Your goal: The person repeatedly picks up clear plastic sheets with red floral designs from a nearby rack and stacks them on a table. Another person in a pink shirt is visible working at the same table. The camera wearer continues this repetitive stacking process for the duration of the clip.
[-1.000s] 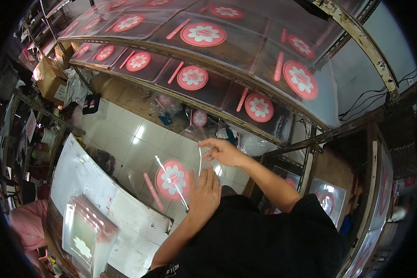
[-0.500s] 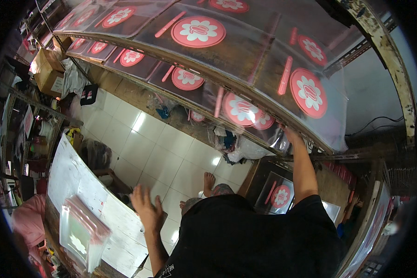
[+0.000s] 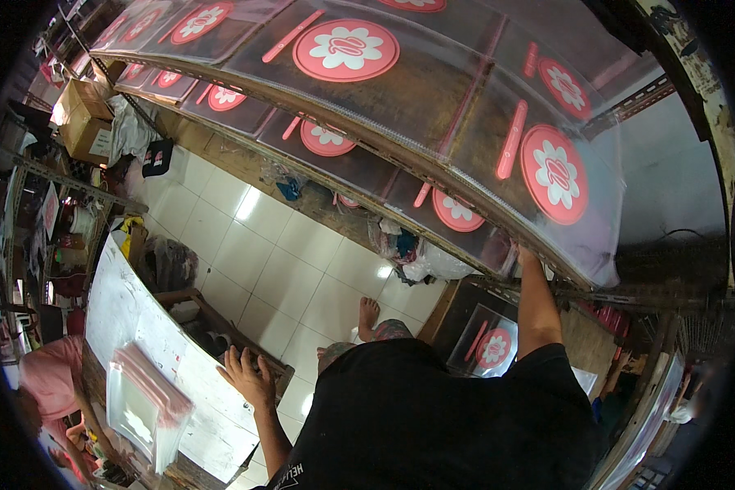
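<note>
Floor (image 3: 290,237): pale square tiles, extending from the centre toward ten o'clock. Light: reflected as bright patches on the tiles, one near the centre, one toward ten o'clock. Main shelving rack (image 3: 420,166): tiered, perforated metal edging, spanning eleven to two o'clock. Post (image 3: 706,82): cream paint, worn, at two o'clock. Wall (image 3: 670,180): plain grey-blue, between two and three o'clock. Side rack (image 3: 65,175): metal, nine o'clock. Table (image 3: 131,302): scuffed white top, eight o'clock.
</note>
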{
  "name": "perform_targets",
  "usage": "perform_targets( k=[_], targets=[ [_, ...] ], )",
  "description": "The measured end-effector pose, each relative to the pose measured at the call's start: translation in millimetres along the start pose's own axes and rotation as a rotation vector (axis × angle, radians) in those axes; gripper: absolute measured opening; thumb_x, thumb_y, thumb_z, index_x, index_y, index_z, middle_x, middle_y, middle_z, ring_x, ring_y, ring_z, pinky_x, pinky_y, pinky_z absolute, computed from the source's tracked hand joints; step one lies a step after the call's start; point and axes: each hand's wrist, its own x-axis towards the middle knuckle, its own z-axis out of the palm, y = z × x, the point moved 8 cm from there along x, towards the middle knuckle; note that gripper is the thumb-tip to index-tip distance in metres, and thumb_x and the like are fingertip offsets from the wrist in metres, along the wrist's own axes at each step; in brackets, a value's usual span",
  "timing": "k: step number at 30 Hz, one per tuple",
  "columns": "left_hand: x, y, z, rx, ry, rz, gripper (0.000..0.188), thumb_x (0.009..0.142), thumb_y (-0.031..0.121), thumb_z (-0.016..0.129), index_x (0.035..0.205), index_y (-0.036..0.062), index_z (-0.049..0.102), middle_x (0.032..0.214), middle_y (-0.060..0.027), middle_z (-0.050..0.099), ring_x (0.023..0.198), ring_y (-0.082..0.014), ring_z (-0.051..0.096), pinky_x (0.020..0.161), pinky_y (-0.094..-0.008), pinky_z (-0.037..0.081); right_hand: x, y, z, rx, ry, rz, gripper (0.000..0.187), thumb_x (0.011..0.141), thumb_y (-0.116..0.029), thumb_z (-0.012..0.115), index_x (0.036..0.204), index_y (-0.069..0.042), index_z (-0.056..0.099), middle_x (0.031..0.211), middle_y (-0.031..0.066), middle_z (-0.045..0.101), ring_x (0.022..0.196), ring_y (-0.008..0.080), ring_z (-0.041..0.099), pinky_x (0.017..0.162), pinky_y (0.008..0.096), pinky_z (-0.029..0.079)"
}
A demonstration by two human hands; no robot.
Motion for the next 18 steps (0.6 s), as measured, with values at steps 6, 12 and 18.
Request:
perform_targets(
  k=[6,12,18],
  targets=[
    [1.8,1.5,2.1,0.008,0.007,0.002,0.033,0.086,0.021,0.068,0.114,0.0056,0.064,0.134,-0.0188,0.056,0.132,-0.0360,0.046,0.119,-0.0610,0.012,7.7,0.5,2.4,-0.054,0.044,-0.001,0.046,0.097,-0.016,0.048,0.142,-0.007,0.049,0.143,0.0126,0.052,0.126,0.0305,0.054,0.105,0.0388,0.044],
    [2.2,4.4,-0.1,0.024,0.011,0.011,0.032,0.085,0.021,0.069,0.113,0.0065,0.065,0.132,-0.0186,0.057,0.130,-0.0355,0.048,0.119,-0.0614,0.012,12.7,-7.2,7.7,-0.181,0.086,-0.020,0.046,0.097,-0.019,0.047,0.142,-0.007,0.049,0.143,0.0138,0.052,0.127,0.0322,0.054,0.106,0.0401,0.044],
    [2.1,3.1,2.6,0.033,0.011,0.030,0.030,0.085,0.021,0.068,0.111,0.0068,0.064,0.130,-0.0177,0.058,0.129,-0.0350,0.049,0.119,-0.0616,0.011,9.1,-20.8,6.2,-0.466,0.161,-0.073,0.047,0.098,-0.023,0.047,0.141,-0.006,0.049,0.143,0.0150,0.052,0.127,0.0339,0.053,0.106,0.0415,0.044]
  ],
)
